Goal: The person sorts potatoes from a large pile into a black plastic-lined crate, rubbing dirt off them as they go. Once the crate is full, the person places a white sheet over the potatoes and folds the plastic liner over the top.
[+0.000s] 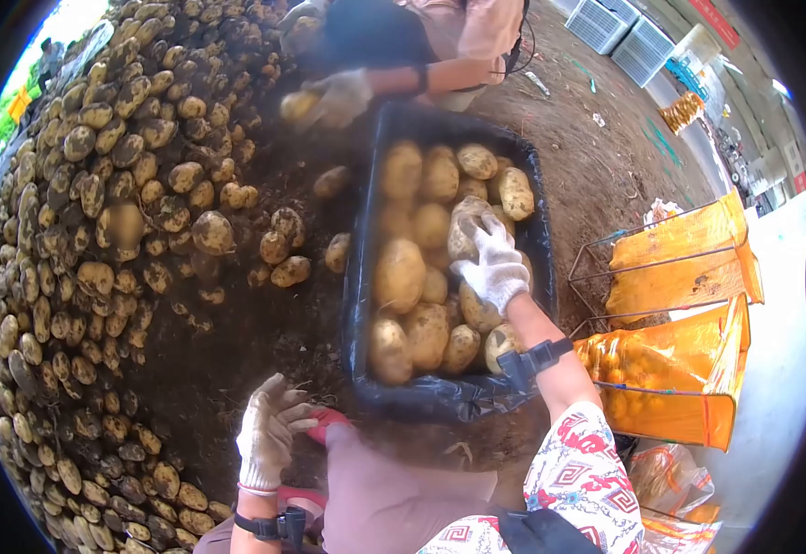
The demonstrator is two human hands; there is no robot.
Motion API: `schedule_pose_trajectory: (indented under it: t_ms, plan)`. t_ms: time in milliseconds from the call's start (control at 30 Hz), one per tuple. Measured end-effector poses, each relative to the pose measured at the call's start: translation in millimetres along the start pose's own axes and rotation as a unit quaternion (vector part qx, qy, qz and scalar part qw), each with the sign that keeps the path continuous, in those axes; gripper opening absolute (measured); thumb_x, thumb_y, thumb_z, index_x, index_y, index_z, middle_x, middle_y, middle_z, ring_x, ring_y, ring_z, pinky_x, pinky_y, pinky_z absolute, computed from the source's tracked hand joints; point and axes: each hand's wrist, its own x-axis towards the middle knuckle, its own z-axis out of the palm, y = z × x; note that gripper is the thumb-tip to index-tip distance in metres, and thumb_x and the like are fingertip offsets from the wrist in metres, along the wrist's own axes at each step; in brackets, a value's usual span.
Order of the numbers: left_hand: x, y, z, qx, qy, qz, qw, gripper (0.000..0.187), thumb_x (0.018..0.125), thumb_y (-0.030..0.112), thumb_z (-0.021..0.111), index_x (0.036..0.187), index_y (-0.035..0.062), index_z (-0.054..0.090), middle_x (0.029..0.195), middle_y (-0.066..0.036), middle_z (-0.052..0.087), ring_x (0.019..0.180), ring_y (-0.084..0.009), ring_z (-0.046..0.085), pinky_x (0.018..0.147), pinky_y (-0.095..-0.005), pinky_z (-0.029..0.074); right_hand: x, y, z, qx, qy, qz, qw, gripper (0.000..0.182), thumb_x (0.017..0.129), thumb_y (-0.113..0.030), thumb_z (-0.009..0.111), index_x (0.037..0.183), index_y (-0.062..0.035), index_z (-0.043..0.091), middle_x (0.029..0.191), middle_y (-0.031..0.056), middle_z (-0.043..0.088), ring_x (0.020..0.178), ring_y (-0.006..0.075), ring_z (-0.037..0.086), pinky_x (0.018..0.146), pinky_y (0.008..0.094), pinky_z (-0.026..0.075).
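Note:
Potatoes [426, 332] fill a crate lined with black plastic [359, 305] in the middle of the view. My right hand [493, 263], in a white glove, reaches into the crate from the right, its fingers round a large potato [464, 227] on top of the others. My left hand [272, 431], in a soiled white glove, is low in the view, left of the crate and above the soil, near my knee. Its fingers are apart and nothing shows in them.
A large potato heap [80, 277] covers the left side. Across the crate, a co-worker's gloved hand [343, 97] holds a potato [300, 105]. Orange mesh bags [680, 263] on wire frames stand at the right. Grey plastic crates [643, 48] are at the upper right.

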Motion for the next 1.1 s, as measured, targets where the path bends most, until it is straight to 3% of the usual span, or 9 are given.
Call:
schedule_pose_trajectory:
  t_ms: [233, 400, 433, 533, 700, 800, 900, 1000, 1100]
  plan:
    - [3, -11, -2, -0.022, -0.009, -0.027, 0.999, 0.066, 0.106, 0.051, 0.051, 0.148, 0.0005, 0.048, 0.124, -0.025, 0.06, 0.1, -0.035, 0.067, 0.08, -0.0492, 0.064, 32, 56, 36, 0.192, 0.157, 0.097, 0.964, 0.025, 0.101, -0.024, 0.064, 0.115, -0.0066, 0.075, 0.117, 0.0129, 0.075, 0.115, 0.03, 0.069, 0.1, 0.0371, 0.052]
    - [3, -14, -7, -0.035, 0.005, -0.017, 0.999, 0.066, 0.106, 0.052, 0.05, 0.148, -0.0002, 0.047, 0.122, -0.025, 0.06, 0.099, -0.0358, 0.067, 0.08, -0.0497, 0.064, 23, 40, 23, 0.109, 0.091, 0.126, 0.982, 0.077, 0.091, -0.05, 0.073, 0.15, -0.0078, 0.051, 0.149, 0.0232, 0.054, 0.129, 0.0399, 0.06, 0.107, 0.0419, 0.049]
    - [4, -15, -9, -0.038, 0.01, -0.021, 0.999, 0.066, 0.106, 0.051, 0.05, 0.148, -0.0004, 0.047, 0.122, -0.025, 0.06, 0.099, -0.0358, 0.067, 0.08, -0.0497, 0.064, 27, 25, 14, 0.104, 0.004, 0.171, 0.98, 0.1, 0.085, -0.059, 0.074, 0.162, -0.0117, 0.03, 0.159, 0.0273, 0.04, 0.136, 0.0449, 0.052, 0.11, 0.0436, 0.048]
    - [3, -17, -3, -0.043, 0.012, -0.029, 0.999, 0.066, 0.107, 0.05, 0.049, 0.148, -0.0008, 0.046, 0.122, -0.024, 0.06, 0.1, -0.0355, 0.067, 0.081, -0.0496, 0.063, 31, -23, 12, 0.037, -0.008, 0.194, 0.98, 0.115, 0.08, -0.06, 0.078, 0.165, -0.0087, 0.019, 0.153, 0.037, 0.039, 0.134, 0.0447, 0.054, 0.105, 0.0452, 0.052]
    - [-14, 3, 17, -0.026, 0.004, 0.012, 1.0, 0.064, 0.108, 0.053, 0.046, 0.145, 0.001, 0.05, 0.118, -0.022, 0.066, 0.096, -0.0317, 0.07, 0.079, -0.048, 0.063, 25, -19, -19, 0.08, -0.003, 0.177, 0.981, 0.106, 0.075, -0.057, 0.082, 0.153, 0.003, 0.042, 0.144, 0.026, 0.057, 0.129, 0.0376, 0.061, 0.107, 0.0413, 0.052]
    - [-39, 21, 22, 0.011, -0.002, 0.066, 0.998, 0.059, 0.107, 0.048, 0.051, 0.145, 0.0018, 0.05, 0.119, -0.022, 0.067, 0.095, -0.0312, 0.071, 0.079, -0.0467, 0.064, 19, 34, 9, 0.466, -0.019, 0.055, 0.883, 0.087, 0.082, -0.03, 0.079, 0.151, 0.005, 0.039, 0.14, 0.0183, 0.057, 0.122, 0.0265, 0.061, 0.1, 0.0338, 0.053]
    - [-63, 47, 54, 0.073, 0.018, 0.102, 0.992, 0.056, 0.106, 0.039, 0.057, 0.146, 0.0017, 0.048, 0.119, -0.021, 0.067, 0.096, -0.0312, 0.071, 0.079, -0.0453, 0.064, -40, -36, -48, 0.758, -0.125, 0.007, 0.64, 0.064, 0.093, -0.009, 0.063, 0.152, 0.0039, 0.041, 0.139, 0.0149, 0.059, 0.124, 0.0234, 0.06, 0.104, 0.0335, 0.052]
    - [-89, 69, 93, 0.15, -0.017, 0.148, 0.977, 0.078, 0.092, 0.015, 0.07, 0.16, 0.0063, 0.034, 0.149, -0.021, 0.048, 0.121, -0.0302, 0.062, 0.096, -0.0424, 0.06, -75, -91, -46, 0.704, -0.17, -0.167, 0.669, 0.058, 0.1, -0.011, 0.058, 0.154, 0.0017, 0.039, 0.142, 0.0121, 0.057, 0.128, 0.0216, 0.057, 0.105, 0.0331, 0.051]
    - [-123, 80, 124, 0.272, -0.024, 0.242, 0.931, 0.116, 0.079, 0.009, 0.087, 0.165, 0.0058, 0.01, 0.152, -0.019, 0.048, 0.134, -0.0299, 0.055, 0.113, -0.0446, 0.046, -122, -166, -32, 0.679, -0.189, -0.24, 0.668, 0.047, 0.105, -0.016, 0.054, 0.148, 0.002, 0.048, 0.142, 0.0136, 0.058, 0.125, 0.0217, 0.059, 0.103, 0.0321, 0.05]
